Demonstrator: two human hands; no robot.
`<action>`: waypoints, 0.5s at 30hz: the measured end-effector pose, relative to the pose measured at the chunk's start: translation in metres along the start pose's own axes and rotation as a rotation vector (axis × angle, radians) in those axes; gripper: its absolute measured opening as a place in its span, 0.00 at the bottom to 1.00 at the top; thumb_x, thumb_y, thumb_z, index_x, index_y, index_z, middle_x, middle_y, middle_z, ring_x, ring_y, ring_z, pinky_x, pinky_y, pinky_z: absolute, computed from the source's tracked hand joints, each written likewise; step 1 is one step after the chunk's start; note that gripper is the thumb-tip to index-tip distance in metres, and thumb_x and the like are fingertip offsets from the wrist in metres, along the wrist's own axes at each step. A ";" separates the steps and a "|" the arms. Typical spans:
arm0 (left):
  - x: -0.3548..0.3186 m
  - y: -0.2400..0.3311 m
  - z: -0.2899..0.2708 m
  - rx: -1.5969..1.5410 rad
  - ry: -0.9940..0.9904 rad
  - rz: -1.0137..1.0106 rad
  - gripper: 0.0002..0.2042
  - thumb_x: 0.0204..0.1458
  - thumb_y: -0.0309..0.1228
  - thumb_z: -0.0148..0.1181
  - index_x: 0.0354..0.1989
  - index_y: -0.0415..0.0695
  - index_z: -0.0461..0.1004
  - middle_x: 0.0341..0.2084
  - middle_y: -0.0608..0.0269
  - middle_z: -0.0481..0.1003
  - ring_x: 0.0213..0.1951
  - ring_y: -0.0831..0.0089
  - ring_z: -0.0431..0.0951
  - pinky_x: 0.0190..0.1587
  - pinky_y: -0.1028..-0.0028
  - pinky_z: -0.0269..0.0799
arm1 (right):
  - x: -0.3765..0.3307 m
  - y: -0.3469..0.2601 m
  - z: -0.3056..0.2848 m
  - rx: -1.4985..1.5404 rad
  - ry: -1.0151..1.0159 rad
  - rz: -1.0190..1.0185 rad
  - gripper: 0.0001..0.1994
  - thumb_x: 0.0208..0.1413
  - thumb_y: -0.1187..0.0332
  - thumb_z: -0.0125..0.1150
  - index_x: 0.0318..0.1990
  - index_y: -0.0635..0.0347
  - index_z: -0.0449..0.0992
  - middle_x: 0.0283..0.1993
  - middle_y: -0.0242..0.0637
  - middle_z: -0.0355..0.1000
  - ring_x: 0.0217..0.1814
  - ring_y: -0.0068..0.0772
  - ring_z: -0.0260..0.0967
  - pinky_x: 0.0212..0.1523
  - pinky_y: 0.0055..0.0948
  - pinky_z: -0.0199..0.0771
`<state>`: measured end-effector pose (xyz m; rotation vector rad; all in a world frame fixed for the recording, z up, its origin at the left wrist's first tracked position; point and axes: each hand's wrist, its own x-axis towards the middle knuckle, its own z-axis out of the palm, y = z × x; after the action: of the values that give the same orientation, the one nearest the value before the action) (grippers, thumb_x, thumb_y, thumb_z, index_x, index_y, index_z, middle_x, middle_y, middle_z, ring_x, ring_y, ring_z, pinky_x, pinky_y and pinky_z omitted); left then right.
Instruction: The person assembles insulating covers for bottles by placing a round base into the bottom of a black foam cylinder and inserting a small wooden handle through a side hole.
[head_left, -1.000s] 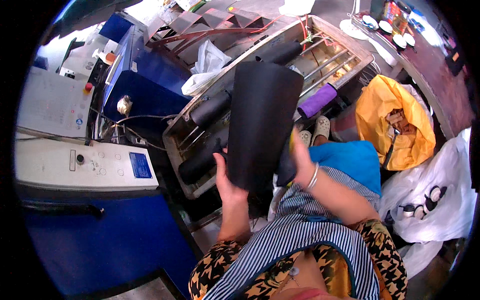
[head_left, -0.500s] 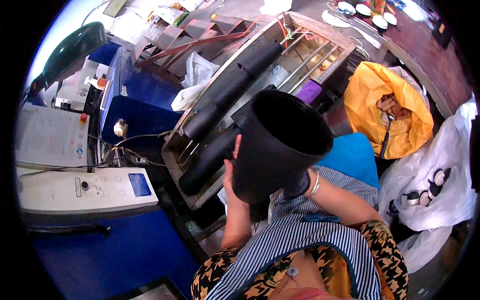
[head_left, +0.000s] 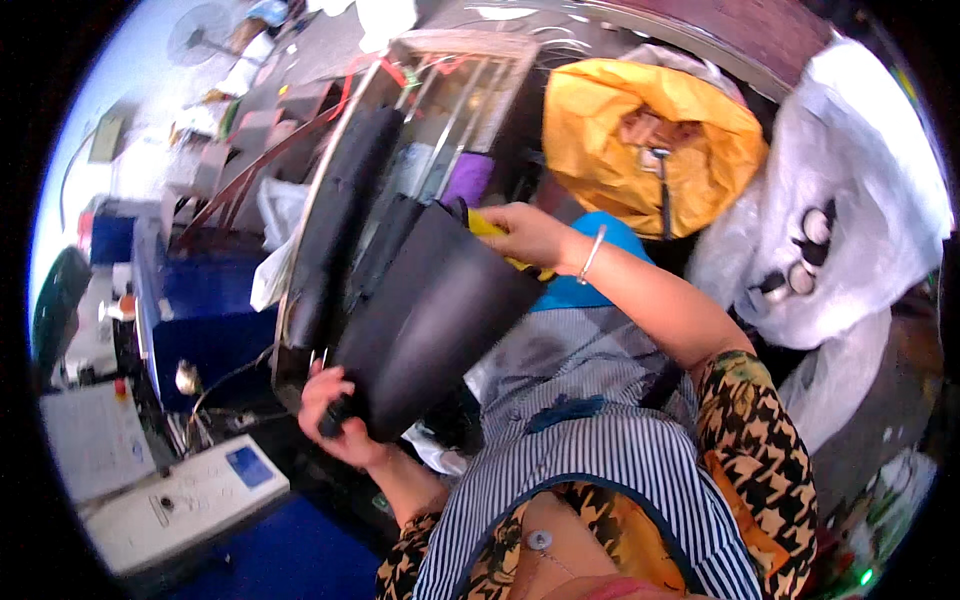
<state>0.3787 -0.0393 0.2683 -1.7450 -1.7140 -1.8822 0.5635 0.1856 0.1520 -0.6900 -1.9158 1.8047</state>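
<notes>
Two hands [head_left: 335, 415] [head_left: 525, 235], one black sheet [head_left: 430, 320]

– what sits beyond the right hand?
– a yellow plastic bag [head_left: 640, 150], open, and a white plastic sack [head_left: 850, 220] further right, touching it.
– and by the left hand?
– a blue cabinet [head_left: 210, 320] just left of it, a pale control box [head_left: 170, 500] with a blue panel below, black rolls [head_left: 345, 220] on a metal rack [head_left: 450, 90] above.
</notes>
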 end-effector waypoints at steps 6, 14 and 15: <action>-0.018 0.010 0.041 0.148 -0.559 0.241 0.15 0.46 0.39 0.66 0.32 0.42 0.69 0.33 0.57 0.77 0.43 0.55 0.74 0.65 0.44 0.51 | -0.128 0.015 -0.076 0.825 -0.176 0.220 0.21 0.58 0.63 0.57 0.56 0.63 0.71 0.58 0.35 0.70 0.55 0.27 0.67 0.57 0.27 0.64; -0.075 -0.048 0.111 -0.215 -0.691 -0.280 0.13 0.48 0.31 0.63 0.41 0.46 0.69 0.41 0.58 0.77 0.58 0.53 0.69 0.68 0.46 0.39 | -0.250 0.034 -0.226 -1.059 0.735 0.676 0.21 0.55 0.63 0.57 0.56 0.52 0.68 0.40 0.57 0.73 0.41 0.52 0.73 0.42 0.44 0.72; -0.078 -0.053 0.109 -0.211 -0.678 -0.309 0.13 0.49 0.33 0.63 0.41 0.45 0.69 0.42 0.58 0.77 0.58 0.53 0.69 0.68 0.47 0.42 | -0.255 0.050 -0.236 -1.101 0.703 0.691 0.19 0.55 0.64 0.57 0.54 0.54 0.68 0.42 0.53 0.73 0.43 0.51 0.72 0.42 0.45 0.72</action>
<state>0.4438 0.0122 0.1505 -2.5506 -2.1605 -1.7385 0.9126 0.2174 0.1279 -2.1757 -2.1046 0.3671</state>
